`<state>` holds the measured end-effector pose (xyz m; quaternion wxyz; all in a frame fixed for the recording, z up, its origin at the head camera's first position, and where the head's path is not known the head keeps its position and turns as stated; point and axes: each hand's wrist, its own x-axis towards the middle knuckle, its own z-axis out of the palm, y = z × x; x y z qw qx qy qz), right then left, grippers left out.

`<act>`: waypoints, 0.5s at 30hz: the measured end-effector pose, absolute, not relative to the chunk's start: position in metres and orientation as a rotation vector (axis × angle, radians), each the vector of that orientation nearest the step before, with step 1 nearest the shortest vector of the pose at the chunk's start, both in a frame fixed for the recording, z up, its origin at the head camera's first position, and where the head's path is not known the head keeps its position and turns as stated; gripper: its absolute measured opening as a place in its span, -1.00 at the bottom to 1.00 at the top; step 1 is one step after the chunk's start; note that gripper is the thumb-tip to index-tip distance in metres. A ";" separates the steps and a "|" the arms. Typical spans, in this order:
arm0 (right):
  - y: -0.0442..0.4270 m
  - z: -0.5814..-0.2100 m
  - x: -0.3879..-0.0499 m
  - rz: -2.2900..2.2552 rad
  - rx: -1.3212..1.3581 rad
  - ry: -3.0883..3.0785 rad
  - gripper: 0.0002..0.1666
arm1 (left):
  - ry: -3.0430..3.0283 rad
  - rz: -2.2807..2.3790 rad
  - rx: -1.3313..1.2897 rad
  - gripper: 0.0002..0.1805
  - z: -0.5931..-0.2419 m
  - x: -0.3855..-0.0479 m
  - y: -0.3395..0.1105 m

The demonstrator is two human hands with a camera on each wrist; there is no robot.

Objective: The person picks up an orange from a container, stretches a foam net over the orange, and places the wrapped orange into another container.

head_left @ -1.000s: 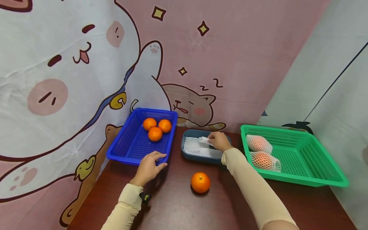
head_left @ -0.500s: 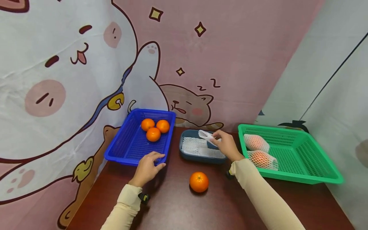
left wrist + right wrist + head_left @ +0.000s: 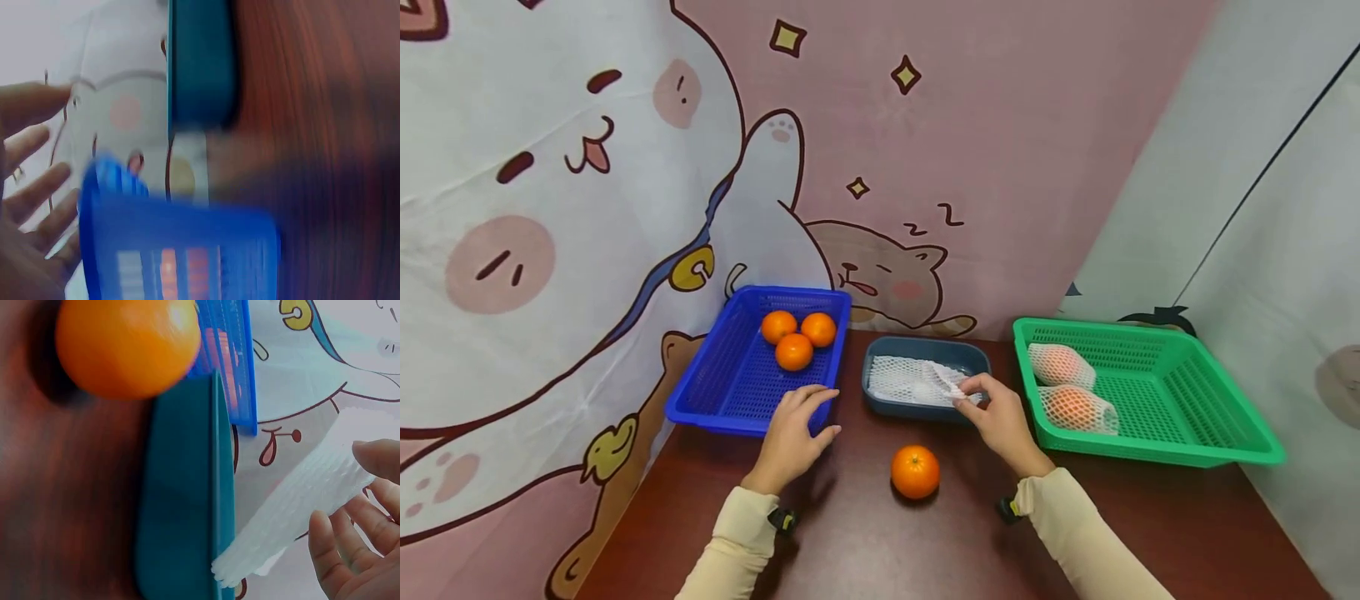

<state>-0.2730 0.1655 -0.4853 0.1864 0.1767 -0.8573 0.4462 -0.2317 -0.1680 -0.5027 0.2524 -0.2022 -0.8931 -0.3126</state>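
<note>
My right hand (image 3: 1000, 419) pinches a white foam net sleeve (image 3: 294, 503) between thumb and fingers, over the front right of the dark teal tray (image 3: 883, 406). More white foam nets (image 3: 898, 380) lie flat inside that tray. Close to the blue basket's front right corner, my left hand (image 3: 792, 433) hovers with relaxed fingers and holds nothing; the left wrist view shows its fingers (image 3: 37, 200) spread. A bare orange (image 3: 915, 472) sits on the table between the two hands, in front of the tray.
The blue basket (image 3: 715, 421) at the left holds 3 oranges (image 3: 793, 352). At the right, a green basket (image 3: 1187, 451) contains 2 net-wrapped oranges (image 3: 1077, 408) along its left side. Behind the brown table (image 3: 880, 550) hangs a cartoon-printed cloth (image 3: 1000, 150).
My right hand has lifted a foam net off the pile and drawn it right and toward me. The left hand has barely moved. The head view has shifted slightly right.
</note>
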 end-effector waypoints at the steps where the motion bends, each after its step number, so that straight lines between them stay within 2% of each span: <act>1: 0.165 -0.486 -0.269 1.272 0.503 -2.396 -0.77 | -2.387 -0.878 -0.577 -0.43 -0.502 -0.230 -0.161; 9: 0.149 -0.497 -0.244 1.359 0.621 -2.262 -0.64 | -2.226 -1.207 -0.755 -0.62 -0.489 -0.226 -0.097; 15: 0.136 -0.505 -0.233 1.327 0.707 -2.197 -0.61 | -2.216 -1.368 -0.708 -0.79 -0.487 -0.227 -0.072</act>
